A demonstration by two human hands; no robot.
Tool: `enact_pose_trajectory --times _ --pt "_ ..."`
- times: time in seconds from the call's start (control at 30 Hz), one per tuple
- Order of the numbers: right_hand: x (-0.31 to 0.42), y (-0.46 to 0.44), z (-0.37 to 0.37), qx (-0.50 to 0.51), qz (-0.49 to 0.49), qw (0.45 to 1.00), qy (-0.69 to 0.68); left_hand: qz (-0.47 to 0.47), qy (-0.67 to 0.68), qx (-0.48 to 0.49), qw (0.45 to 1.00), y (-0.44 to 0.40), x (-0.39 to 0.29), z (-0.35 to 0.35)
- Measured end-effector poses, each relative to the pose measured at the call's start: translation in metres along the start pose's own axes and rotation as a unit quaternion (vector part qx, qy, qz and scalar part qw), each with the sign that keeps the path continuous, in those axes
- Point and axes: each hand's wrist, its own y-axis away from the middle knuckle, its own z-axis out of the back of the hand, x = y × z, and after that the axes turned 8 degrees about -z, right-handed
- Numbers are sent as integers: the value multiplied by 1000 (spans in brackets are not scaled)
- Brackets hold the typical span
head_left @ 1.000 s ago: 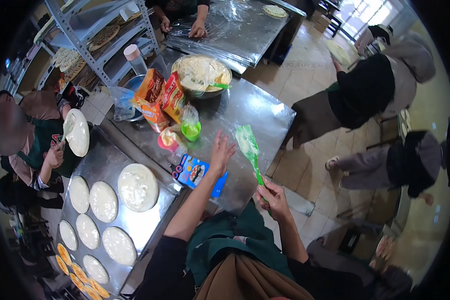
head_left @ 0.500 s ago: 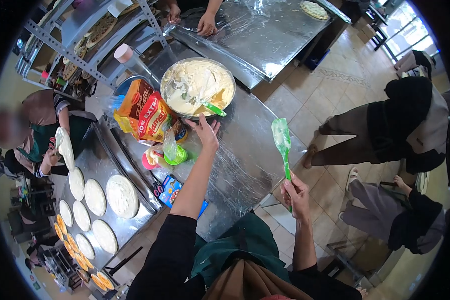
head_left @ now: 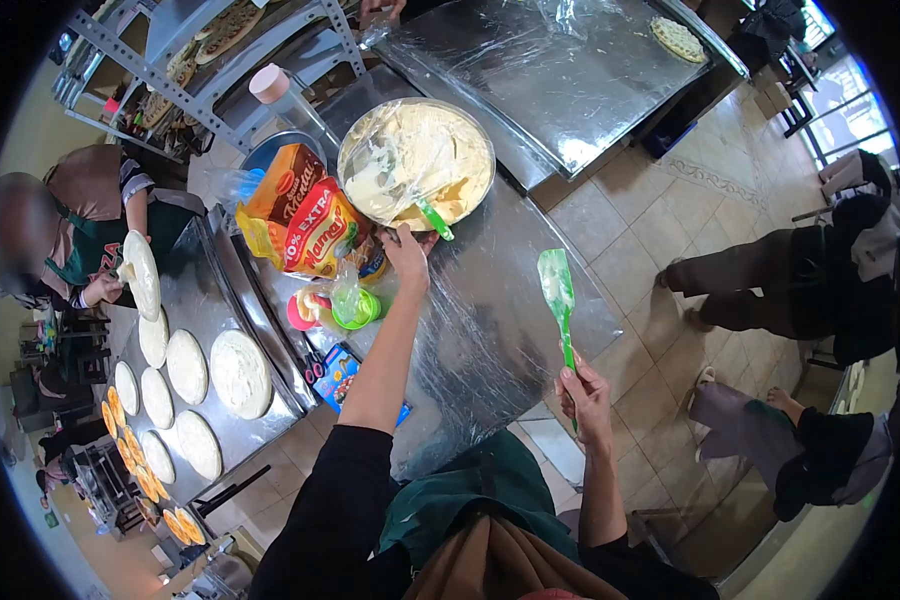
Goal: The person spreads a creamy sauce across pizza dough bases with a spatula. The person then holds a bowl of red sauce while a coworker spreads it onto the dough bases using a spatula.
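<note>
Spatula (head_left: 557, 283) is grasped in my right hand (head_left: 584, 397) by the edge of the desk (head_left: 490, 340); my left hand (head_left: 407, 262) is at the near rim of the bowl (head_left: 484, 196), whether gripping I cannot tell.

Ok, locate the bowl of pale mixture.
In the head view, the bowl sits upper centre on the metal table, right of the printed bags, the left hand at its near rim.

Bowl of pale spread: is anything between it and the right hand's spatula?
Nothing visible stands on the tabletop between spatula and bowl. Clear film covers part of the spread, and a green handle juts over the bowl's near rim by the left hand.
</note>
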Motion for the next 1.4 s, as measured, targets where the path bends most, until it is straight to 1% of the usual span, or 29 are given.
enact_pose_trajectory --times 0.07,0.13,0.17,0.27,0.33,0.4,0.5,0.57,0.67,0.77,0.87,0.97,1.07,1.1,1.2,1.3,1.33,1.4 --pt "0 -4 0 2 0 1000 2 -17 3 5 1000 -12 6 6" --pt "3 -7 -1 2 -8 1000 6 8 -16 -23 1000 -21 9 10" --pt "4 -10 -1 -2 15 999 39 20 -25 -36 999 -27 11 14" --pt "7 -31 1 -8 85 986 142 45 -4 -10 999 -33 15 20" --pt "20 -50 4 -6 129 967 219 56 4 -1 998 -31 12 22" --pt "42 -74 8 -5 169 936 308 60 12 8 998 -31 10 23" --pt "88 -108 1 5 223 873 434 77 33 8 996 -16 -5 15" --pt "125 -125 -16 -5 278 783 556 73 51 27 996 -14 -7 15" --pt "173 -146 -52 1 250 703 666 67 72 31 995 -14 -3 16" --pt "196 -176 -79 26 261 608 749 70 94 21 993 -15 1 16" --pt "208 -199 -107 70 278 501 817 76 107 13 991 -12 0 13" --pt "202 -233 -122 85 315 454 829 65 109 16 992 -15 3 14" --pt "200 -252 -133 133 311 453 825 59 88 9 994 -20 2 15" --pt "201 -252 -136 144 290 461 826 59 78 5 995 -21 0 16" --pt "206 -257 -141 169 234 480 828 117 85 -5 989 -30 -7 26" --pt "204 -261 -144 183 209 493 824 94 94 11 991 -25 3 36" --pt "205 -260 -146 188 203 498 822 99 99 2 990 -20 10 36" --pt "203 -263 -149 201 196 505 816 68 106 14 992 -6 8 23"
